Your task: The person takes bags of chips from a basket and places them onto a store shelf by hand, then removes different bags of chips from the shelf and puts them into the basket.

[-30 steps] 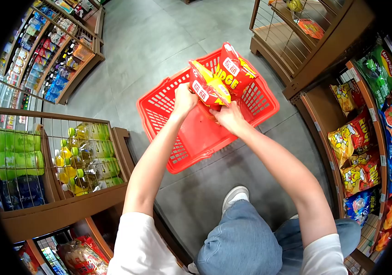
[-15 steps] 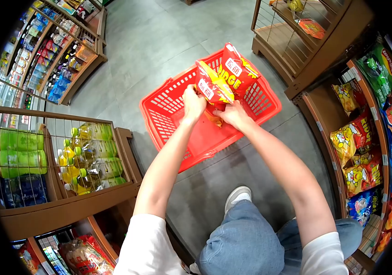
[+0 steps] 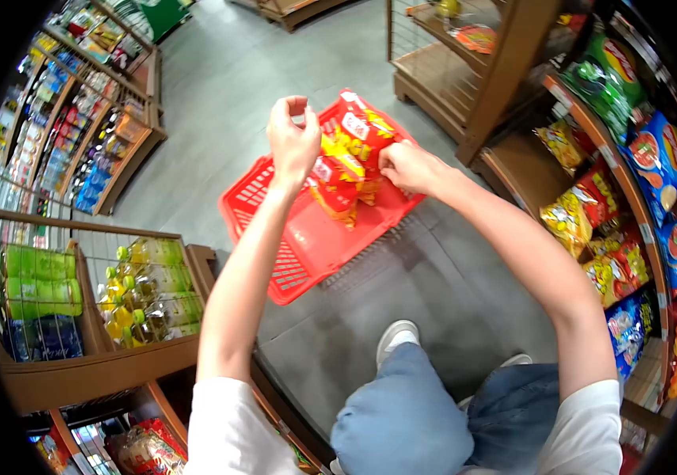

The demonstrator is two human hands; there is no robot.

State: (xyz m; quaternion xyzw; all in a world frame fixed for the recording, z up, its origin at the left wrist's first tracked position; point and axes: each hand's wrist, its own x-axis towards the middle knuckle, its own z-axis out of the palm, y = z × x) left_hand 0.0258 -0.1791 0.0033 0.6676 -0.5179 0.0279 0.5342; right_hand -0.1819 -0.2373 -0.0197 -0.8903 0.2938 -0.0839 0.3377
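Observation:
A red shopping basket point(image 3: 300, 273) stands on the floor. Inside it, two red-and-yellow snack bags lean close together: a rear snack bag point(image 3: 361, 127) and a front snack bag point(image 3: 337, 190). My left hand point(image 3: 295, 142) is raised above the basket's far left side, beside the bags. Its fingers are loosely curled, the thumb apart, and nothing shows in them. My right hand point(image 3: 414, 168) is over the basket's right side, at the rear bag's right edge. Its fingers are bent inward and closed; whether they grip anything is hidden.
Shelves of snack bags point(image 3: 592, 206) run along my right. A rack of drink bottles point(image 3: 148, 285) is close on my left, with a drinks shelf point(image 3: 109, 150) farther back. A brown display stand point(image 3: 441, 99) stands beyond the basket. Grey tiled floor point(image 3: 220, 95) extends ahead.
My left hand has let go of the front bag and risen up and left. My right hand has moved off that bag toward the right. The bag now rests lower in the basket.

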